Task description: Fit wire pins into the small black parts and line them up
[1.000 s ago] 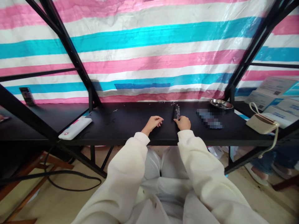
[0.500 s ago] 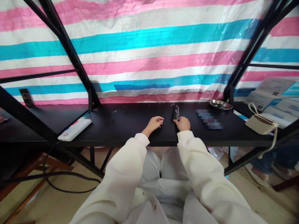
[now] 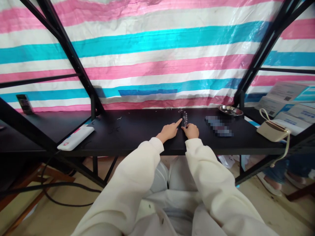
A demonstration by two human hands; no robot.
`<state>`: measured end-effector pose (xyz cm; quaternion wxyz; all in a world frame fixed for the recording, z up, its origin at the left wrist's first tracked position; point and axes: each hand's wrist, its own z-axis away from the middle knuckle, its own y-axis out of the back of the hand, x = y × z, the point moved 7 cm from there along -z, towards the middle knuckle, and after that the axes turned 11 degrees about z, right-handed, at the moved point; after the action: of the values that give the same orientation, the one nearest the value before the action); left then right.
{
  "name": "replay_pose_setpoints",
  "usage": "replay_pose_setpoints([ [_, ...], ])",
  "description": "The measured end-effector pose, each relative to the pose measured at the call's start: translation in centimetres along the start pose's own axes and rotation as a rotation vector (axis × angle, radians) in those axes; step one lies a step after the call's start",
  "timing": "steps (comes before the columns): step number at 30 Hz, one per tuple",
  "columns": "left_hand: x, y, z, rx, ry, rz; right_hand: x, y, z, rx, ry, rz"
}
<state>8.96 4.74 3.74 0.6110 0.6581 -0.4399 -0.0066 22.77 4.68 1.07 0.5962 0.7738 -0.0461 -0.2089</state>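
So, right hand [image 3: 192, 131] pinched the near end of the beaded strip [image 3: 185, 117] on the tabletop [image 3: 137, 132], left hand [image 3: 169, 131] gripped nothing, index finger [image 3: 178, 123] out beside it, contact unclear; steady pinch, light touch looked best.

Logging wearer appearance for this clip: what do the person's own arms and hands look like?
Long, loose sleeves of off-white fabric narrow to plain matching cuffs. The left hand and right hand wear no gloves.
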Motion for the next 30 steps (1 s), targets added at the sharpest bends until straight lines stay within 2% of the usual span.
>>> replay_pose_setpoints([
  [5, -0.2, -1.3, -1.1, -0.038, 0.018, -0.164, 0.0, 0.0, -0.1, 0.003, -0.004, -0.006],
  [8, -0.4, -1.6, -1.5, -0.014, 0.016, -0.204, 0.0, 0.0, 0.0, -0.004, -0.005, -0.003],
  [11, -0.6, -1.1, -1.3, 0.062, 0.004, -0.173, 0.0, 0.0, 0.1, -0.001, 0.003, 0.005],
  [14, -1.4, 0.2, -0.7, 0.141, -0.001, -0.114, -0.2, 0.0, 0.1, 0.007, 0.031, 0.021],
  [17, -2.9, 2.4, 0.2, 0.251, -0.002, -0.016, -1.3, -0.2, 0.3, -0.019, 0.133, 0.055],
  [22, -6.3, 5.5, 2.0, 0.439, 0.016, 0.309, -5.1, -0.1, 1.9, -0.024, 0.468, 0.082],
  [25, -8.2, 5.8, 3.1, 0.522, 0.099, 0.551, -6.6, 0.1, 3.0, -0.027, 0.57, 0.111],
  [30, -8.6, 5.2, 3.5, 0.516, 0.115, 0.715, -7.4, 0.0, 3.6, -0.036, 0.645, 0.158],
])
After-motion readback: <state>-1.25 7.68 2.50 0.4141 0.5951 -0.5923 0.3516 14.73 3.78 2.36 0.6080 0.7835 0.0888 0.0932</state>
